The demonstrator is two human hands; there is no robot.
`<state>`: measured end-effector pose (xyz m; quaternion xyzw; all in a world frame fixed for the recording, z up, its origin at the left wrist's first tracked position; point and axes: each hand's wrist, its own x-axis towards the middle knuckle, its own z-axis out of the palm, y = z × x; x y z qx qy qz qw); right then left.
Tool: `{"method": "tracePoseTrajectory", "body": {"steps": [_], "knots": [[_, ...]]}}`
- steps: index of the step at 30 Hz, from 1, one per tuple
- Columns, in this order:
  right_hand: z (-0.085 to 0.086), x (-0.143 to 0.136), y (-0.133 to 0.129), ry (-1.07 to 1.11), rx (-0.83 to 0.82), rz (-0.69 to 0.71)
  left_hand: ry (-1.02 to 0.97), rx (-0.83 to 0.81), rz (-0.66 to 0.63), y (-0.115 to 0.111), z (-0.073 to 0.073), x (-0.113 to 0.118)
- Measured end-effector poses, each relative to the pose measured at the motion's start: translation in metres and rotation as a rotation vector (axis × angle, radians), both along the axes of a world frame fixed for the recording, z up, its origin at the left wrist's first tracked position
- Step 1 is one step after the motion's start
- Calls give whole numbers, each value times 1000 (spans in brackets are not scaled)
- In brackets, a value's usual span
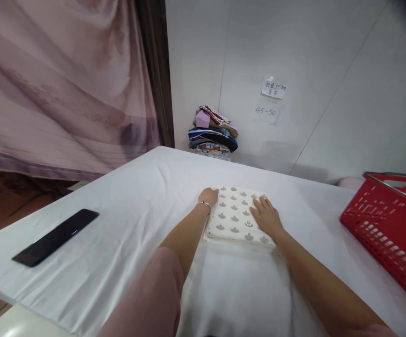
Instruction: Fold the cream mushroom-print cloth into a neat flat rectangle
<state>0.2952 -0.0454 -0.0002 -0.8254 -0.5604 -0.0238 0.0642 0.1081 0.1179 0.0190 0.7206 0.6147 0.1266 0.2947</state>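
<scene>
A folded white cloth [236, 213] with grey and green printed motifs lies on the white-covered table [136, 196], in front of me. My left hand [209, 196], with a bracelet at the wrist, is at the cloth's far left corner, its fingers curled together at the edge. What it pinches there is too small to make out. My right hand [266, 216] lies flat on the right part of the cloth, fingers spread. Several layers show along the cloth's near edge.
A red perforated basket [388, 229] with a metal handle stands at the right. On the left lies a black flat object [57, 238]. Stacked folded fabrics [213, 133] sit beyond the far edge, against the wall. A pink curtain [65, 84] hangs at the left.
</scene>
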Motion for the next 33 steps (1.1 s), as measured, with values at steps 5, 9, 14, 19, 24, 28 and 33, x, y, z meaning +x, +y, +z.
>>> {"method": "tracePoseTrajectory", "body": {"steps": [5,9,14,19,24,28,33], "knots": [[0,1,1,6,-33,-15,-72,7,-45,-20,3,-19],[1,1,4,20,-83,-35,-117,11,-46,-46,2,-40],[3,1,4,28,-81,-35,-202,5,-22,-78,-3,-57],[5,-1,2,30,-47,-18,-219,81,-5,-100,-7,-62],[7,-2,1,43,-52,-30,-224,110,24,-106,-8,-62],[7,-1,2,43,-50,-26,-228,90,37,-107,-9,-61],[6,0,2,47,-52,-30,-262,168,40,-113,-11,-66]]}}
